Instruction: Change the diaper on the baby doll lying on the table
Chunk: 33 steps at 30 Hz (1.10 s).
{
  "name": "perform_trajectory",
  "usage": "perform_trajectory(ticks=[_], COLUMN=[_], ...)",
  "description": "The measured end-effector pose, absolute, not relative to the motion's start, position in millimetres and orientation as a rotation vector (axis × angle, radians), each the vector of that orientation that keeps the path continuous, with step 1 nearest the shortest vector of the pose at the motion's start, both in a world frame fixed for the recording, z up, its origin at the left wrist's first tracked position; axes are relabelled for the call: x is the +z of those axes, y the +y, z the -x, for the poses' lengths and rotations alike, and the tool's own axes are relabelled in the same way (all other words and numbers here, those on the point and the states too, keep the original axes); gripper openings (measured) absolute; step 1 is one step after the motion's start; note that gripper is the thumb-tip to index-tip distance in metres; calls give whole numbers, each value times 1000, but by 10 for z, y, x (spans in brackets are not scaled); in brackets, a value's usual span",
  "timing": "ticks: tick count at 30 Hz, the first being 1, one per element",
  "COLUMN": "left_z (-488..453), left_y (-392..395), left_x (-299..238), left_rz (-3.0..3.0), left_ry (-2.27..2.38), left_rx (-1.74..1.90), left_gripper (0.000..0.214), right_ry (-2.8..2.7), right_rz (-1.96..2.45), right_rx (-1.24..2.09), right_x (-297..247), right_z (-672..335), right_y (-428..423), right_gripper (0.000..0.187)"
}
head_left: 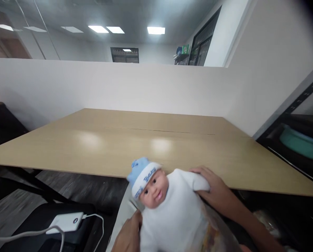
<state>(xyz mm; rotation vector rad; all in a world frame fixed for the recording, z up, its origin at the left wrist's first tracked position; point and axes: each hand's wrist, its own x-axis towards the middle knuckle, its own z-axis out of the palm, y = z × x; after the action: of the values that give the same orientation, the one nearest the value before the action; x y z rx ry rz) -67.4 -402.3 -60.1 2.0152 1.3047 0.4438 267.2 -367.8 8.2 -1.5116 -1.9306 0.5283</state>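
Observation:
A baby doll (174, 210) in a white top and a blue-and-white knitted cap (143, 176) lies tilted in front of me, its head to the left. My right hand (210, 185) is closed round the doll's sleeved arm, thumb below and fingers above. Against the doll's other side, near its shoulder, my left hand (130, 232) grips with its fingertips mostly hidden. Clear plastic wrap with a printed patch (211, 238) covers part of the doll's lower body.
A wooden-topped table (114, 150) stands just beyond the doll. At lower left a white power bank (65, 223) with a cable rests on a black chair (35, 217). To the right is a dark shelf rack (284, 115) holding a teal item (301, 143).

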Motion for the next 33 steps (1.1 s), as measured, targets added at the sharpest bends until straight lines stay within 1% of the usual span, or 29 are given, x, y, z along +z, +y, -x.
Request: perform_trajectory(ticks=[2,3,5,8,13,16,19,23,24,27,28,29,30,33], left_z=[782,823,880,923,857,703,594,795,888,1054,1031,964,859,446], left_y=[-4134,-4153,-4147,-4100,-3930,-3734,-3624,-3938,-4084,-4452,-4504,-4510,-4476,-4240], left_x=[-592,-580,-569,-616,-777,-834,-836,-784,-761,-650,-604,-562,-529,-539], left_rz=[-2026,-2031,-2037,-2035,-2010,-1993,-1967,-2049,-2091,-2120,-2127,-2129,-2126,-2115], left_ry=[1305,1308,1321,1341,1356,1358,1389,1434,1443,1429,1345,1220,1067,664], left_rx=[436,431,414,385,372,373,367,321,286,168,143,149,171,247], left_gripper=[77,74,60,41,36,27,25,37,43,80,85,84,79,54], right_ry=[-1955,-1964,-1965,-1932,-1917,-1902,-1877,-1858,-1865,-1897,-1907,-1917,-1930,-1973], right_rz=[1509,1512,1523,1552,1529,1482,1524,1533,1516,1483,1477,1470,1460,1440], right_rx=[626,668,717,750,924,1069,1097,1086,1115,1171,1164,1150,1136,1101], right_x=[-50,-137,-354,-760,-1399,-1598,-1592,-1352,-1283,-1135,-1112,-1103,-1106,-1157], right_z=[-2511,-2425,-2260,-2081,-2023,-2098,-2194,-2262,-2262,-2240,-2233,-2228,-2229,-2262], right_y=[-3962,-4062,-4170,-4130,-3914,-3907,-3999,-4194,-4241,-4332,-4341,-4338,-4328,-4271], right_gripper=[39,40,41,44,38,35,36,39,39,38,37,36,36,37])
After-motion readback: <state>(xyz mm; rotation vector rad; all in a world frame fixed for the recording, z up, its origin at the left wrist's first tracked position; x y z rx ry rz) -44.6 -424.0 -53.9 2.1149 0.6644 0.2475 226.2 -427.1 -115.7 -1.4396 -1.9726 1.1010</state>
